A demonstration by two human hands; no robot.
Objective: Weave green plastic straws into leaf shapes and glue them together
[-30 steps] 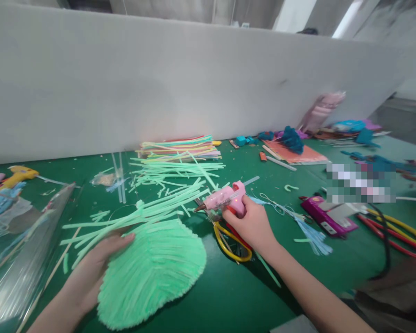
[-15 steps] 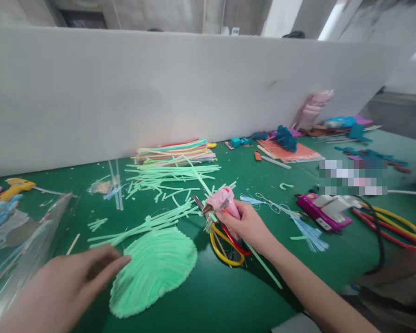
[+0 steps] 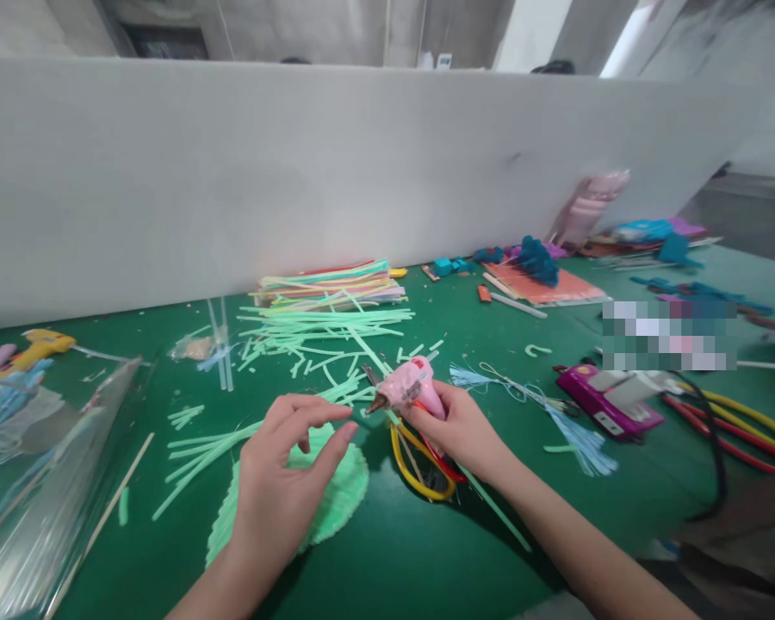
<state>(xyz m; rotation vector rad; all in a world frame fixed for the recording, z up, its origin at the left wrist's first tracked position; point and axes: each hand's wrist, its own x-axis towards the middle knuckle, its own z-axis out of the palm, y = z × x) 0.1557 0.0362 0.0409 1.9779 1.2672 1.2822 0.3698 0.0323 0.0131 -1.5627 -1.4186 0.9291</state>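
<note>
Your right hand (image 3: 461, 430) grips the pink glue gun (image 3: 413, 383), its nozzle toward your left hand (image 3: 276, 469), whose thumb stands parted from the forefinger over the fuzzy green leaf (image 3: 345, 486), toward the near edge of the worktop (image 3: 393, 551). You have room between the leaf and the yellow-and-red handles (image 3: 419, 488) below the gun. Green stems (image 3: 326, 325) spread toward the far edge, along the white partition (image 3: 297, 172).

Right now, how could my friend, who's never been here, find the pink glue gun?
Start at the green table, then find the right hand, near the middle of the view. That hand grips the pink glue gun, its nozzle pointing left. Its colour sets it apart from the yellow glue gun lying far left.
</note>
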